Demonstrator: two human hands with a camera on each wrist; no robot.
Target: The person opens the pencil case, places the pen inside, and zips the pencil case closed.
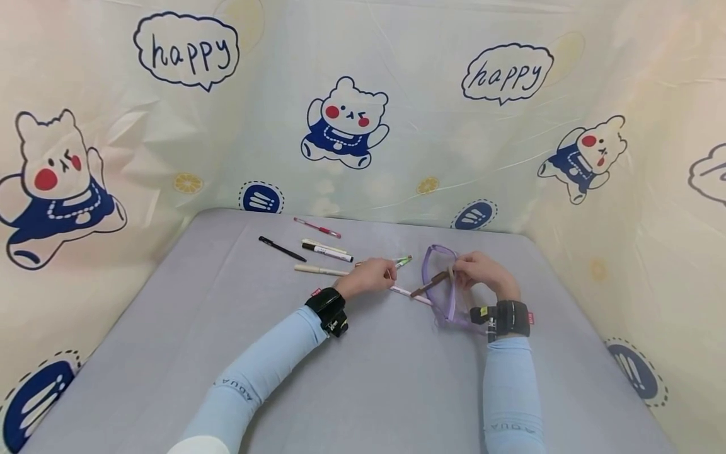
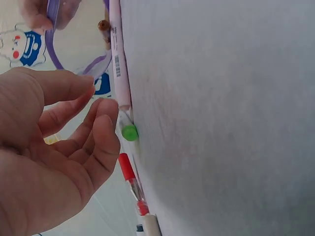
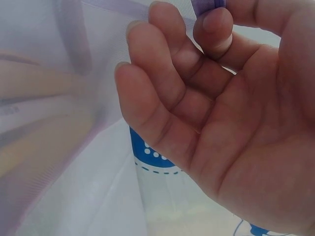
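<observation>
A see-through mesh pouch (image 1: 452, 296) with purple edging stands partly raised at the right. My right hand (image 1: 482, 271) pinches its purple rim between thumb and forefinger, the other fingers loosely bent. Through the mesh (image 3: 44, 142) in the right wrist view, several blurred long pens show. A brown pen (image 1: 429, 285) slants at the pouch's mouth. My left hand (image 1: 371, 277) hovers left of the pouch, fingers loosely bent with nothing visible between them. Below it lie a pale pink pen (image 2: 118, 54) and a green-ended pen (image 2: 129, 132), both apart from its fingertips.
Farther left on the grey table (image 1: 374, 378) lie a black pen (image 1: 282, 248), a red pen (image 1: 317, 227), a black-and-white marker (image 1: 327, 252) and a cream pen (image 1: 320, 270). A patterned curtain (image 1: 420, 126) hangs behind the table and along its sides.
</observation>
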